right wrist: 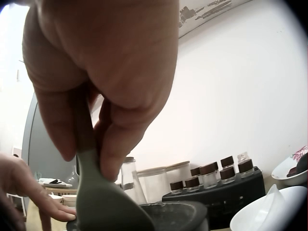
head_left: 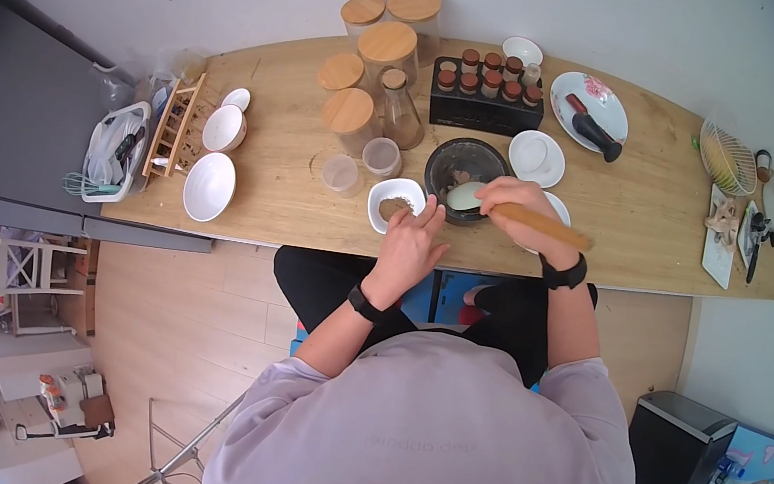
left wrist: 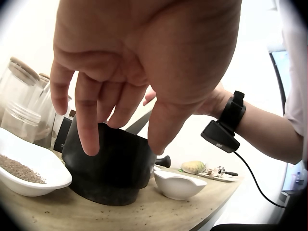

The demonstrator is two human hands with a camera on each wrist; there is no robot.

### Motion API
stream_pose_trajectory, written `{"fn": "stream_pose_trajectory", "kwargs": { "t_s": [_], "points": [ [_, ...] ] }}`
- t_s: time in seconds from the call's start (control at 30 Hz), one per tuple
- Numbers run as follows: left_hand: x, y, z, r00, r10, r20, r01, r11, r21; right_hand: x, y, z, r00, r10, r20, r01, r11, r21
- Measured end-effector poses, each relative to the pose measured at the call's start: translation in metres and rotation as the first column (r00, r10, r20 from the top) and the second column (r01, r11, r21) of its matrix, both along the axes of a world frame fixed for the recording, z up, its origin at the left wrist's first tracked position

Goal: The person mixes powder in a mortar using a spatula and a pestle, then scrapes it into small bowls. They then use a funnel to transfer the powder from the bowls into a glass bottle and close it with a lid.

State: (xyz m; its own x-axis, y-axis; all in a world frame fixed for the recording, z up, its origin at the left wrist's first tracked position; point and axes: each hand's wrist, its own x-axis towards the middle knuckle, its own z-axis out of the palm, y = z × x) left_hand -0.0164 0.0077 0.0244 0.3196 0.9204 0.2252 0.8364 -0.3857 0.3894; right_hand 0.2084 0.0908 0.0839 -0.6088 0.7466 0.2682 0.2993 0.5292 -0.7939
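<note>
Spatula (head_left: 464, 196), gripped in our right hand (head_left: 519, 210), could skid the mortar (left wrist: 108, 171) if we press hard. Beside the mortar, our loosely spread left hand (head_left: 408, 245) grips nothing.

From the head view's centre: wooden-lidded jars (head_left: 351, 120) at eleven o'clock, a black spice rack (head_left: 484, 114) at one, a white basket (head_left: 747, 162) at two, a bin (head_left: 668, 467) at four, white bowls (head_left: 209, 187) at nine.
</note>
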Motion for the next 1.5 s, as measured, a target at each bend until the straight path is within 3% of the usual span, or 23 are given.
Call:
{"fn": "stream_pose_trajectory", "kwargs": {
  "t_s": [0.2,0.3,0.4,0.63,0.73,0.83,0.97,1.07,1.17,1.27,1.37,1.5],
  "points": [
    [0.000,0.000,0.001,1.000,0.003,0.008,-0.003,1.000,0.002,0.008,-0.005,0.013,0.936,-0.309,-0.168,0.269,0.937,-0.222],
    [-0.001,0.000,0.000,1.000,0.003,0.009,-0.003,1.000,0.000,0.003,-0.006,0.012,0.954,-0.292,-0.069,0.251,0.903,-0.348],
    [0.000,0.000,-0.001,1.000,-0.002,0.006,0.002,1.000,0.016,-0.002,0.008,-0.003,0.959,-0.272,-0.078,0.227,0.905,-0.359],
    [0.001,-0.001,-0.001,1.000,0.008,0.015,-0.008,1.000,0.015,-0.004,0.023,0.010,0.874,-0.448,-0.190,0.424,0.892,-0.156],
    [0.000,0.000,-0.002,1.000,0.003,0.026,-0.004,1.000,0.019,-0.009,0.018,0.005,0.871,-0.486,-0.073,0.490,0.868,0.075],
    [0.000,0.000,0.000,1.000,0.003,0.029,-0.003,1.000,-0.003,-0.026,0.007,-0.011,0.878,-0.479,-0.020,0.477,0.870,0.125],
    [-0.001,0.000,-0.002,1.000,0.004,0.027,-0.004,1.000,0.010,-0.034,0.002,-0.006,0.867,-0.480,-0.131,0.475,0.877,-0.069],
    [0.000,-0.001,0.000,1.000,0.006,0.025,-0.006,1.000,0.001,-0.031,-0.002,0.010,0.857,-0.488,-0.168,0.474,0.873,-0.118],
    [0.002,0.001,0.000,1.000,0.007,0.018,-0.007,1.000,0.006,-0.030,0.002,-0.003,0.890,-0.417,-0.182,0.362,0.892,-0.271],
    [0.001,-0.001,-0.001,1.000,0.005,0.012,-0.005,1.000,0.005,-0.020,0.017,-0.025,0.874,-0.459,-0.161,0.395,0.863,-0.315],
    [0.001,-0.001,0.000,1.000,0.002,0.019,-0.002,1.000,0.008,-0.014,0.019,-0.024,0.813,-0.523,-0.255,0.481,0.851,-0.211],
    [0.003,-0.002,-0.004,1.000,0.023,-0.002,-0.023,0.999,0.024,-0.021,0.022,-0.046,0.741,-0.569,-0.357,0.486,0.821,-0.301]
  ]
}}
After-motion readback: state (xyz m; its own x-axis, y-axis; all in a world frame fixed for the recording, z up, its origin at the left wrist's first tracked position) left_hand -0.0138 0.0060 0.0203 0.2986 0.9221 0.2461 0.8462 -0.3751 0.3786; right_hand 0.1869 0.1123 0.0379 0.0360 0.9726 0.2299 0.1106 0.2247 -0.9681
